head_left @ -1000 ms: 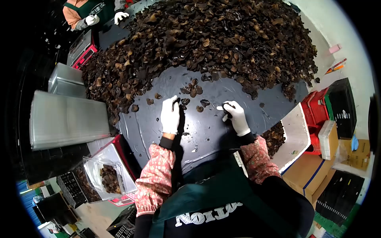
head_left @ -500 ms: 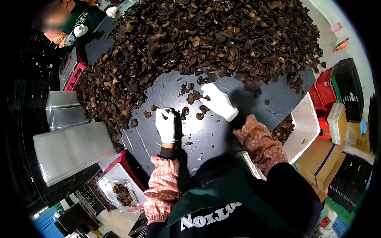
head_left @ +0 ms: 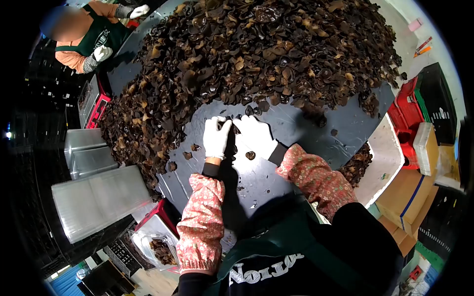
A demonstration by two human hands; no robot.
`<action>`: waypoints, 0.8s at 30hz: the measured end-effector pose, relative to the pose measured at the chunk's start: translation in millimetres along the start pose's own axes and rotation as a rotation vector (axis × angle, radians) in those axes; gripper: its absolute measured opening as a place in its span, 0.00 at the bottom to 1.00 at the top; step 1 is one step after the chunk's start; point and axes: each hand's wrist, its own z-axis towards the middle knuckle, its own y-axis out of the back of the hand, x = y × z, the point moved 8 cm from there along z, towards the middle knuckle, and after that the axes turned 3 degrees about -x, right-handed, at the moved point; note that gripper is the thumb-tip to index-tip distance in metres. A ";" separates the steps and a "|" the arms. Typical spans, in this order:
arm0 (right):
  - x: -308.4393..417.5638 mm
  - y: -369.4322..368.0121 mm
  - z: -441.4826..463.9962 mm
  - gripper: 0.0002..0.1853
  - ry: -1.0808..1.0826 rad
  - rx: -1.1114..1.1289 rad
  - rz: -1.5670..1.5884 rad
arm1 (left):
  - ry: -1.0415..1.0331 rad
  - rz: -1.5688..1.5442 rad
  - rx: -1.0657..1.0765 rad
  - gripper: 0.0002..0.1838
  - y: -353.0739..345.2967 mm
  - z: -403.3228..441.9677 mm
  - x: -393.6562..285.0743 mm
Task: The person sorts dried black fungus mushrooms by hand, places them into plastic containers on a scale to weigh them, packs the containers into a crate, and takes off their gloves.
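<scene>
A big heap of dark brown wood ear mushrooms point(head_left: 256, 54) covers the far side of the grey table point(head_left: 291, 123). My left hand point(head_left: 215, 138), in a white glove, has its thumb and forefinger closed, with a dark mushroom piece between them. Close by on the right, my white-gloved right hand point(head_left: 256, 137) points inward, its fingertips closed on another small mushroom piece, partly hidden. Both hands are low over the table, fingertips almost meeting. A single loose mushroom point(head_left: 250, 155) lies below my right hand, and a few more lie beyond the fingertips.
A white bin point(head_left: 387, 160) with mushrooms inside stands at the right, beside red crates point(head_left: 407, 106) and a cardboard box point(head_left: 407, 197). Clear plastic lids or trays point(head_left: 101, 200) are stacked at the left. A scale with a mushroom-filled clear container point(head_left: 160, 246) is lower left. A co-worker point(head_left: 94, 37) stands far left.
My right hand has moved down and left, close to my left hand. My left hand has shifted slightly right and up. Several loose mushrooms between them are now covered or gone from sight.
</scene>
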 end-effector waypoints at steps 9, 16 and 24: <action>-61.4 -1.1 -28.6 0.17 -0.642 0.069 0.950 | -0.246 0.213 0.027 0.10 -4.3 -15.8 -42.4; -11.4 -0.6 1.7 0.16 -0.126 0.117 0.374 | 0.457 -1.176 -0.042 0.07 11.9 -54.4 10.1; -11.8 -5.6 8.6 0.13 -0.146 0.042 0.350 | 0.676 -1.688 -0.052 0.12 20.9 -96.2 48.2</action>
